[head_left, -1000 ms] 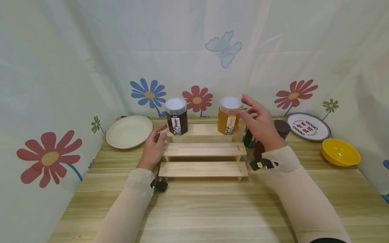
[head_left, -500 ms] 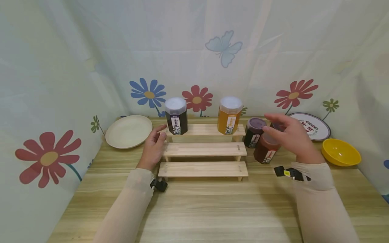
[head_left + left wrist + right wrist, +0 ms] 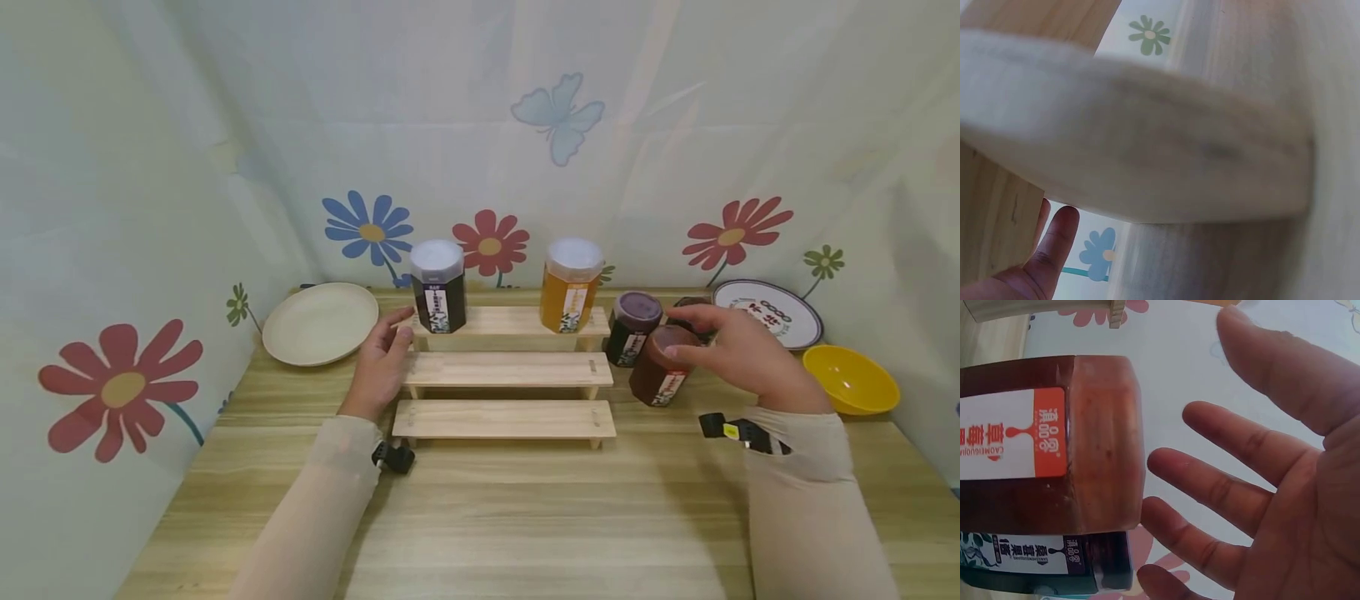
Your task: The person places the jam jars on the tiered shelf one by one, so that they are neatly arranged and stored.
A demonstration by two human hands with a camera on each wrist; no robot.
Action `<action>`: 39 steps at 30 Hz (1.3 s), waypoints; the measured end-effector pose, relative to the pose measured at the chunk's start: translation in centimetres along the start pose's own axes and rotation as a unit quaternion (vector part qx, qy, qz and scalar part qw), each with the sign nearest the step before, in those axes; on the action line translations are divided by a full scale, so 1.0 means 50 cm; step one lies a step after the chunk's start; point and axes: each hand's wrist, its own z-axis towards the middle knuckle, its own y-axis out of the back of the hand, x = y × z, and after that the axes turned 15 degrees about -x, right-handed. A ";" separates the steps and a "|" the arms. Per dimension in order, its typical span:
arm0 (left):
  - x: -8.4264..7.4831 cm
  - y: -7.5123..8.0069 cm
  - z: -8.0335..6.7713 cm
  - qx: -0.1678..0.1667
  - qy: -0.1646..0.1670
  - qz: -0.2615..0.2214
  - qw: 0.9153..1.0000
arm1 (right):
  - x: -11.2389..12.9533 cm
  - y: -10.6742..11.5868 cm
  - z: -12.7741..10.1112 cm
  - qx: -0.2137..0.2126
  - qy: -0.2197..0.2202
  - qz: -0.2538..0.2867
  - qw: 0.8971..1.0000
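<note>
1. The right hand (image 3: 738, 354), at the right of centre in the head view, has its fingers spread over the lid of the reddish-brown jar (image 3: 660, 365); the right wrist view shows the fingertips at the lid's edge, not closed around it.
2. This jar stands on the table (image 3: 525, 517), just right of the wooden step shelf (image 3: 504, 368) and just in front of a dark purple jar (image 3: 632, 327).
3. The left hand (image 3: 380, 367) rests with relaxed fingers against the left end of the shelf.
4. A black jar (image 3: 438, 286) and an orange jar (image 3: 571, 284) stand on the top step.
</note>
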 end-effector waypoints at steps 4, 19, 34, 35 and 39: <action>-0.019 0.000 -0.005 0.005 0.012 -0.008 1.000 | -0.003 0.001 -0.003 0.009 0.010 -0.013 1.000; -0.076 0.006 -0.024 0.016 0.036 -0.006 0.999 | -0.017 -0.014 0.005 0.031 0.057 -0.011 0.998; 0.003 0.003 0.003 0.008 0.011 -0.017 1.000 | -0.020 -0.016 0.003 0.060 0.034 0.001 0.998; 0.003 0.003 0.003 0.008 0.008 -0.018 1.000 | -0.020 -0.016 0.003 0.063 0.032 0.004 0.998; 0.002 0.002 0.002 0.008 0.008 -0.012 1.000 | -0.018 -0.016 0.003 0.060 0.032 0.002 0.998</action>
